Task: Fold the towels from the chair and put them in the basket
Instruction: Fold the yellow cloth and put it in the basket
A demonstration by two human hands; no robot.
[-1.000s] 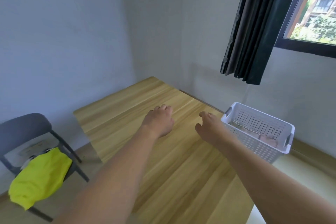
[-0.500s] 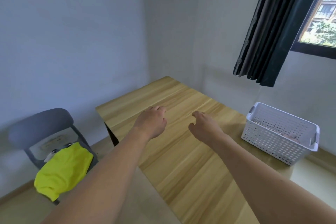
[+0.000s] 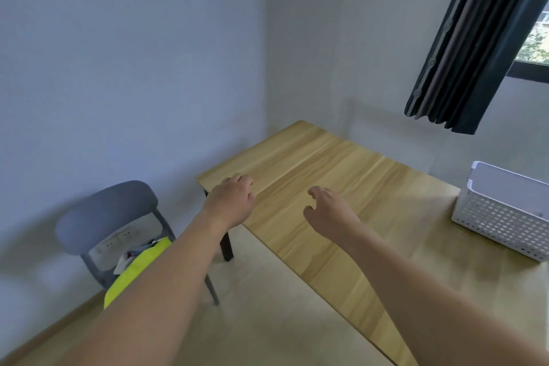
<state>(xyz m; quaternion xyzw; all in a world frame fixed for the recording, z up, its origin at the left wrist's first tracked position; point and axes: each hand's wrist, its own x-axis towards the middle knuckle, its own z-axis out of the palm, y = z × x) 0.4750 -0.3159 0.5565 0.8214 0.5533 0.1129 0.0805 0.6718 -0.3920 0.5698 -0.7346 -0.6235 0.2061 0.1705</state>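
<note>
A bright yellow towel (image 3: 135, 270) lies on the seat of a grey chair (image 3: 105, 214) at the lower left, partly hidden behind my left forearm. Some white cloth shows just behind the yellow one. A white perforated basket (image 3: 502, 217) stands on the right end of the wooden table (image 3: 356, 187). My left hand (image 3: 231, 202) hovers over the table's left corner, fingers loosely curled, holding nothing. My right hand (image 3: 329, 214) hangs over the middle of the table with relaxed fingers, also holding nothing.
Blue-grey walls meet in the corner behind the table. A dark curtain (image 3: 475, 38) hangs at the upper right beside a window. Beige floor lies between the chair and the table's black leg (image 3: 226, 246).
The view has swung left: the chair and yellow towel have shifted toward the middle and the basket toward the right edge. Both hands stay held out, holding nothing.
</note>
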